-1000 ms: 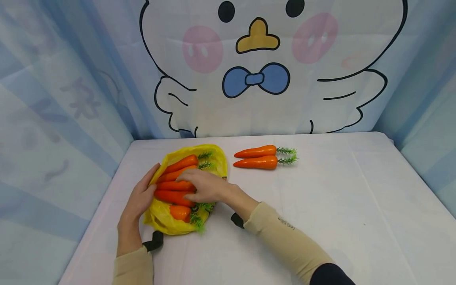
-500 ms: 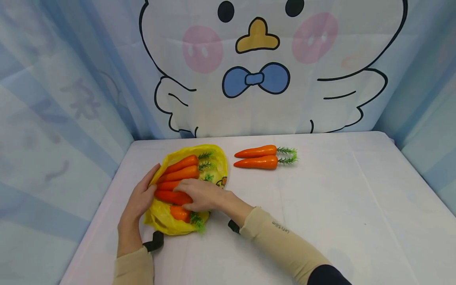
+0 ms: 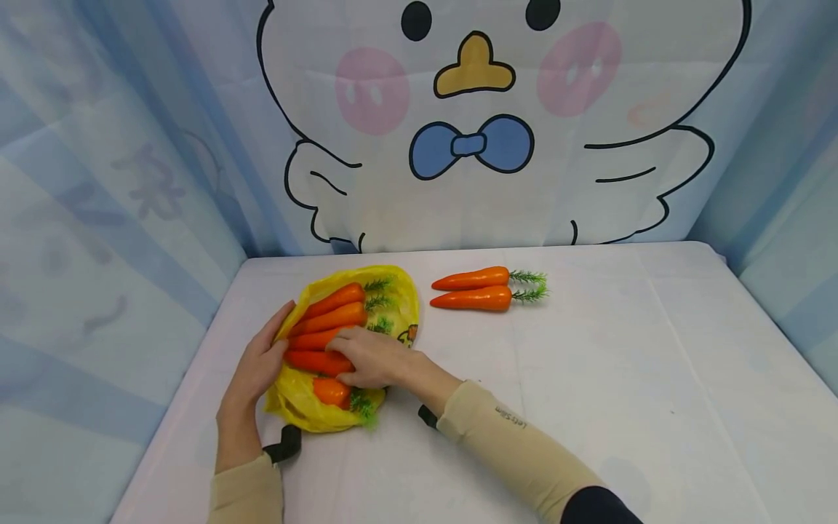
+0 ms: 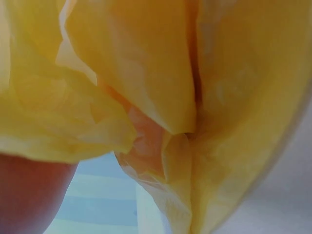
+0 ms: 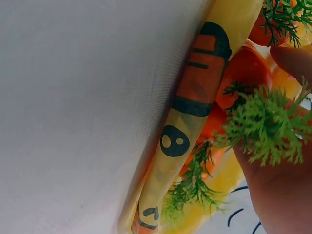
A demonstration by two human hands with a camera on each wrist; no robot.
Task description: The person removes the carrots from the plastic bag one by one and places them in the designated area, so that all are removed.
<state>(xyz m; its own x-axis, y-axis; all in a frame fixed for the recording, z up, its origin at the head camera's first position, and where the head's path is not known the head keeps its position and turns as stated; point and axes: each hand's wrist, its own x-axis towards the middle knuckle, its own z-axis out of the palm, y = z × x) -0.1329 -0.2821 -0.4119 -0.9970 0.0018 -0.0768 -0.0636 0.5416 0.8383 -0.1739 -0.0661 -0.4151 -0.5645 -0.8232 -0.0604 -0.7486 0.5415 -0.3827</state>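
Observation:
A yellow plastic bag [image 3: 304,413] with a printed pattern lies at the left of the table, holding several orange toy carrots [image 3: 335,317] with green tops. My left hand [image 3: 255,371] grips the bag's left rim, thumb inside; in the left wrist view the yellow film [image 4: 243,97] covers most of the fingers. Over the lower carrots in the bag is my right hand [image 3: 376,358], its fingers curled round a carrot [image 3: 314,361]. The right wrist view has the hand [image 5: 278,180] among green tops [image 5: 268,126], with the fingertips partly hidden.
Two more toy carrots, an upper one [image 3: 471,279] and a lower one [image 3: 473,299], lie side by side right of the bag, tops to the right. White cloth covers the table [image 3: 589,364]. A printed curtain [image 3: 471,204] stands behind it.
My right hand has come down slightly toward the lower carrots, uncovering the second carrot from the top. Carrots inside have shifted slightly. The left hand and the two loose carrots stay put.

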